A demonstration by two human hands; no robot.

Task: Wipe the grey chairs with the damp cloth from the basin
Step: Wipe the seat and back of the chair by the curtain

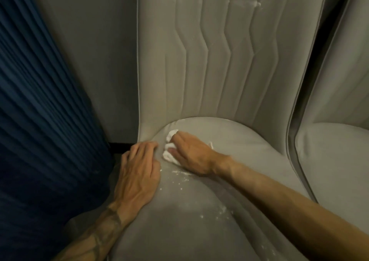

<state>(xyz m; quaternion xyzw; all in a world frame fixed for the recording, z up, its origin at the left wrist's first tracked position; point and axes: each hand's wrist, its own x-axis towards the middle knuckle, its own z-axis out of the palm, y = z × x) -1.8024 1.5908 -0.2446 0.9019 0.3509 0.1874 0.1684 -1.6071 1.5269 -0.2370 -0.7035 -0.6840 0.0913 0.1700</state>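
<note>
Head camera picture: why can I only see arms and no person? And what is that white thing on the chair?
The camera sits on the person's head and looks down, so you see what they see: their own two arms. There is no machine here. The right hand holds a scrunched white cloth and presses it on the seat of a grey chair, near the back corner. The left hand rests on the seat's edge and holds nothing. Small white specks lie on the seat close to the hands. A second grey chair stands beside the first, and a dark blue pleated curtain hangs on the other side.
</note>
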